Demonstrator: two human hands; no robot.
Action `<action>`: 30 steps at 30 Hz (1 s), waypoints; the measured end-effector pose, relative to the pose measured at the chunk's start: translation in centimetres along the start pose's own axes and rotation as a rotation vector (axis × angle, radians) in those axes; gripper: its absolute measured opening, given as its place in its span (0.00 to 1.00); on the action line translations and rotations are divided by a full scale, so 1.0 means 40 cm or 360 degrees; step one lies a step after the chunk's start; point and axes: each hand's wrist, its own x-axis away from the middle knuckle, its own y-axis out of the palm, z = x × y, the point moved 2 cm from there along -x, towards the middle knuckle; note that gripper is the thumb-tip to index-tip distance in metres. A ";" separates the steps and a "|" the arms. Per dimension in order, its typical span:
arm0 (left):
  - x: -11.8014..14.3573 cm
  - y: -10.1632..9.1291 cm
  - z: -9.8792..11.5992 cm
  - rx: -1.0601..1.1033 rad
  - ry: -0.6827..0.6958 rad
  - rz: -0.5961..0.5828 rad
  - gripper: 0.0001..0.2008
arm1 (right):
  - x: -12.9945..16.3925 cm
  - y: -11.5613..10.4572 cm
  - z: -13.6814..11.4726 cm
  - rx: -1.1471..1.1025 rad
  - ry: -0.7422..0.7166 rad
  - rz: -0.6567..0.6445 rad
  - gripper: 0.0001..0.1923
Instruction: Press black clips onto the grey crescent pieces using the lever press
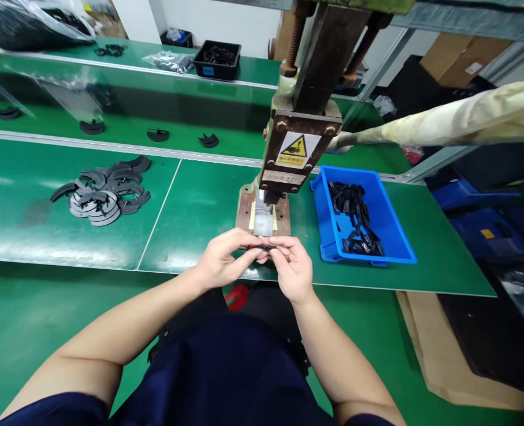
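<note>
Both hands, left (221, 258) and right (293, 267), pinched a small dark part (262, 247) between their fingertips. Its long axis ran left-right, just before the press (283, 160).

- Small dark part (262, 247) pinched between fingertips of left hand (221, 260) and right hand (293, 271): mostly covered by the fingers, shape not resolvable.
- Press (299, 136) directly beyond the grip: upper column cut off by top edge.
- Press base fixture (263, 220) just beyond the grip: partly hidden behind the fingertips.
- Blue bin (362, 216) right of the grip: black pieces inside too small to identify.
- Warning label (297, 149) above the grip: text illegible.
- Padded lever (457, 118) up-right of the grip: end cut off by right edge.
</note>
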 end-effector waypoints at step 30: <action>-0.028 0.004 -0.081 0.1072 -0.0864 -0.0350 0.17 | -0.033 -0.024 -0.066 0.0748 -0.0290 -0.0171 0.14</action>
